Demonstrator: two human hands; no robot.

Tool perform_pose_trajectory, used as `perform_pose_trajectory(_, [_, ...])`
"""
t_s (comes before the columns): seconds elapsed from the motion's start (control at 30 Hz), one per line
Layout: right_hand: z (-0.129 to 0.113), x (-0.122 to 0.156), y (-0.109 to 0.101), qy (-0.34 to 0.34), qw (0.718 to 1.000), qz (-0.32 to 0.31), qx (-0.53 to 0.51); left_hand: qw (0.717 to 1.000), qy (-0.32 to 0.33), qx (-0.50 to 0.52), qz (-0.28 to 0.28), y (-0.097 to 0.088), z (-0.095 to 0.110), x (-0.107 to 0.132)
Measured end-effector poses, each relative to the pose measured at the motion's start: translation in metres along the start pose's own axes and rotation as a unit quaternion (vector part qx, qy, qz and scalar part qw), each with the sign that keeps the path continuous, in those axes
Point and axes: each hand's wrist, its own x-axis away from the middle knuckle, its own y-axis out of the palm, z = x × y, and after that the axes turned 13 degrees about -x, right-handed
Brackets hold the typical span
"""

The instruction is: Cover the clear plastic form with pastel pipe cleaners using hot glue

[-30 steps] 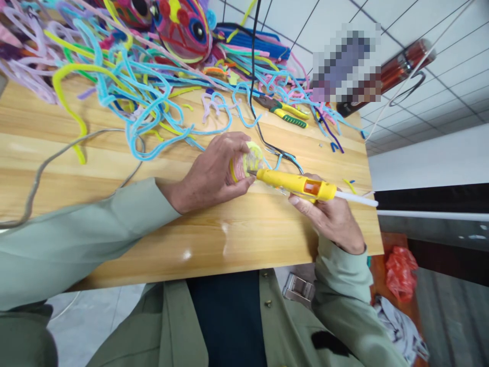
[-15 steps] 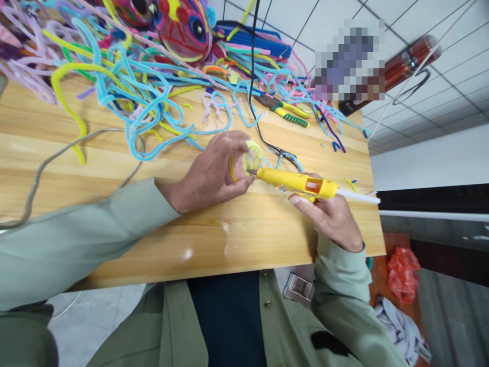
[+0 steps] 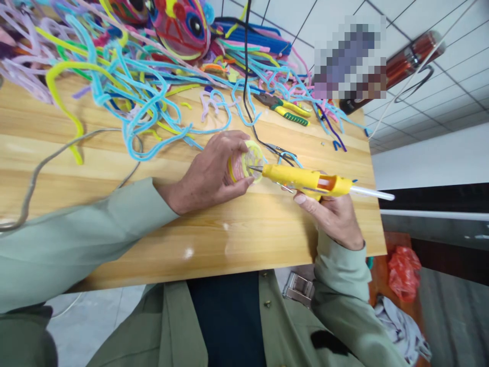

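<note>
In my left hand (image 3: 214,176) is a small round piece (image 3: 241,164) wound in pink and yellow, its yellow-rimmed end turned to the right. Fingers and thumb grip it from the left side, hiding part of it. My right hand (image 3: 334,214) is closed around the handle of a yellow hot glue gun (image 3: 292,177), with a white glue stick (image 3: 372,193) sticking out of its back. The gun's metal nozzle points left and lies over the piece's round end; whether it touches, I cannot tell.
Loose pipe cleaners (image 3: 147,117) in blue, yellow and purple cover the table's far left, beside a colourful fish-like figure (image 3: 179,30). Pliers (image 3: 282,108) with yellow-green handles lie behind the glue gun. A black cord (image 3: 246,66) hangs down near scissors. A red thermos (image 3: 405,61) stands at the far right.
The glue gun has shifted a little to the right, and its nozzle now shows more over the round end. My left hand holds the piece in nearly the same place.
</note>
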Motion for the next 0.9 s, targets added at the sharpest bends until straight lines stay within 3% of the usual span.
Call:
perform_pose_trajectory(0.2, [-0.005, -0.004, 0.003, -0.013, 1.0, -0.013, 0.012, 1.0, -0.004, -0.011, -0.022, -0.003, 0.001, -0.001])
perform_pose_trajectory(0.73, [-0.002, -0.001, 0.001, -0.039, 0.999, -0.026, 0.022, 1.0, -0.006, -0.007, -0.011, 0.0, 0.002, 0.0])
perform_pose_trajectory(0.9, [0.003, 0.002, 0.001, -0.037, 0.998, -0.015, 0.05, 1.0, 0.011, -0.006, 0.016, 0.002, 0.001, 0.0])
